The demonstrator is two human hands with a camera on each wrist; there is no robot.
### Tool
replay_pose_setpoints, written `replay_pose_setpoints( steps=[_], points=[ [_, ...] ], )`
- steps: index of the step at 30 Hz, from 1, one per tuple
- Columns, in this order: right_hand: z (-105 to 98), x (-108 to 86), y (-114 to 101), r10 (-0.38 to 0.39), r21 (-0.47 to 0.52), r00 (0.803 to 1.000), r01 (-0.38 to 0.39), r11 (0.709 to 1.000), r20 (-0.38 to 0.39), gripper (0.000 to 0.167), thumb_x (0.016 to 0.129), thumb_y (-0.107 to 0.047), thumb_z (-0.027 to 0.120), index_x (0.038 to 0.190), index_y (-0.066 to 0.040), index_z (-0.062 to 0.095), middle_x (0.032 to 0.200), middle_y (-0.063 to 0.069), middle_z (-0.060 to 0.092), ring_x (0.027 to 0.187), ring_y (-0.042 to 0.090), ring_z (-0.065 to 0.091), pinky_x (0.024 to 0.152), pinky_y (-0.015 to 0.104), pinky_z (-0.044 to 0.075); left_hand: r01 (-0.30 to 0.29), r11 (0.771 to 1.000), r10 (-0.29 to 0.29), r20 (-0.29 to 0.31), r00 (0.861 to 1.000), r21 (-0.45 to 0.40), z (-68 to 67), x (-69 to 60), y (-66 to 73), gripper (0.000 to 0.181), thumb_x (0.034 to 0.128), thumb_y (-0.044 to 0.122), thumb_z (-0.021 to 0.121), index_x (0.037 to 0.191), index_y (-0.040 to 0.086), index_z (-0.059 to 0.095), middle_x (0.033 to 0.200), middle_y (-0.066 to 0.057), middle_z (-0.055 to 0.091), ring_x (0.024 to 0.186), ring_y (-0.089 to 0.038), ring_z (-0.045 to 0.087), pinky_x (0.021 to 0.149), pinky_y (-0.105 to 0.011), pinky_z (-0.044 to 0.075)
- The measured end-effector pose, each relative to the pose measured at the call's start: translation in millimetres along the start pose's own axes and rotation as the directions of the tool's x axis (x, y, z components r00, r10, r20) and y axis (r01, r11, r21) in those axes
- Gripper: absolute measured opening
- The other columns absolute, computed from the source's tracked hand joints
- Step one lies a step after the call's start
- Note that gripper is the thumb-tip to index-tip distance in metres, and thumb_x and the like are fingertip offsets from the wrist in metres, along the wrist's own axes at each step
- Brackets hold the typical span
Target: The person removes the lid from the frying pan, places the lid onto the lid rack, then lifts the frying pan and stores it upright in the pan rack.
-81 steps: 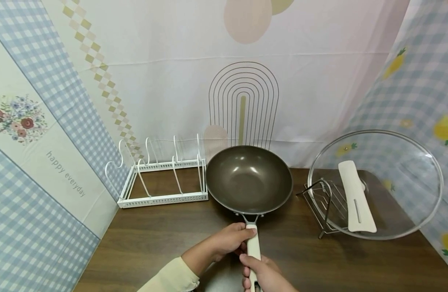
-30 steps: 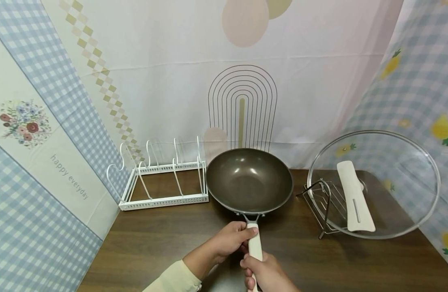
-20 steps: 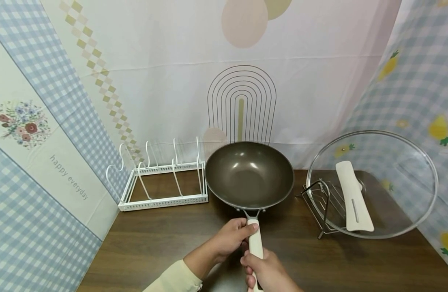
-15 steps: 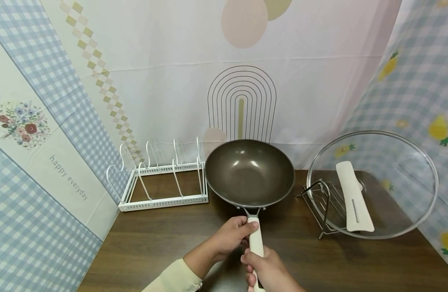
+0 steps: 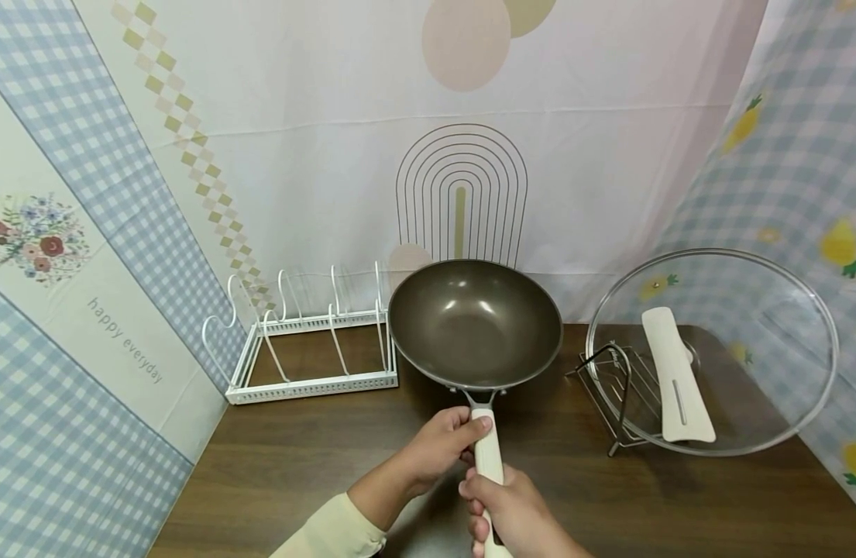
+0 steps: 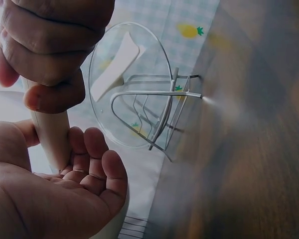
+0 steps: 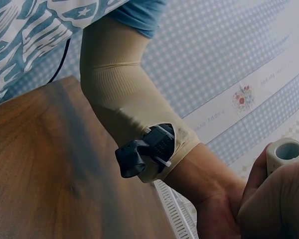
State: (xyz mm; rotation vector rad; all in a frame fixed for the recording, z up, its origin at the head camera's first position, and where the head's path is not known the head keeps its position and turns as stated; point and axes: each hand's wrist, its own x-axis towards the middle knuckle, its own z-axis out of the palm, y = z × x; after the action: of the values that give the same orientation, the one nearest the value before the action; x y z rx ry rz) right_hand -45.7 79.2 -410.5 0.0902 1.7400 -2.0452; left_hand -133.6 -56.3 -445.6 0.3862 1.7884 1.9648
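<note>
A dark brown wok (image 5: 475, 333) with a cream handle (image 5: 489, 457) is in the middle of the head view, its inside facing up. My left hand (image 5: 438, 449) holds the handle near the pan, thumb on top and fingers underneath. Farther down, my right hand (image 5: 507, 504) grips the same handle with fingers wrapped round it. In the left wrist view the right hand (image 6: 55, 45) is curled round the handle, and the left hand's fingers (image 6: 94, 169) curve beneath it. The handle's hollow end (image 7: 288, 150) shows in the right wrist view.
Left of the wok stands a white wire rack (image 5: 312, 384), very close to its rim. On the right, a clear glass lid (image 5: 762, 349) with a cream upright handle (image 5: 678, 380) leans in a small metal stand (image 5: 626, 403). A patterned cloth wall (image 5: 316, 186) closes off the back.
The wok has shifted upward in the head view, rising slightly, and both hands have moved with it while keeping hold of the handle. The racks and lid stay put.
</note>
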Motion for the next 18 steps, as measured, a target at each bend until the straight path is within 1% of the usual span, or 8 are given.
replay_pose_setpoints(
  steps=[9,14,18],
  points=[
    [4.4,-0.5,-5.6,-0.003,0.022,1.000,0.003,1.000,-0.001,0.019,0.088,-0.009,0.062,0.103,-0.007,0.048,0.063,-0.003,0.047,0.048,0.009,0.047,0.047,0.028,0.050,-0.021,1.000,0.021,0.002,1.000,0.011,-1.1,-0.9,5.8,0.022,0.1039,0.019,0.058,0.098,-0.002,0.061,0.080,-0.001,0.065,0.070,-0.011,0.062,0.069,-0.027,0.050],
    [5.2,-0.5,-7.8,0.004,0.053,1.000,-0.004,0.999,0.006,0.023,0.088,-0.009,0.061,0.106,-0.006,0.046,0.065,-0.004,0.046,0.049,0.007,0.047,0.047,0.027,0.049,-0.035,0.999,0.035,0.005,0.999,0.017,-1.3,-0.7,8.4,0.023,0.1046,0.019,0.057,0.101,-0.004,0.061,0.081,-0.001,0.065,0.071,-0.011,0.062,0.071,-0.027,0.051],
    [5.6,-1.2,-8.9,0.003,0.077,1.000,-0.005,0.997,0.016,0.023,0.088,-0.008,0.061,0.106,-0.007,0.045,0.065,-0.004,0.045,0.048,0.006,0.046,0.047,0.026,0.048,-0.040,0.999,0.040,0.004,0.999,0.007,-1.5,-0.4,9.8,0.023,0.1044,0.019,0.057,0.102,-0.003,0.060,0.082,-0.001,0.065,0.072,-0.011,0.062,0.071,-0.027,0.050]
  ],
)
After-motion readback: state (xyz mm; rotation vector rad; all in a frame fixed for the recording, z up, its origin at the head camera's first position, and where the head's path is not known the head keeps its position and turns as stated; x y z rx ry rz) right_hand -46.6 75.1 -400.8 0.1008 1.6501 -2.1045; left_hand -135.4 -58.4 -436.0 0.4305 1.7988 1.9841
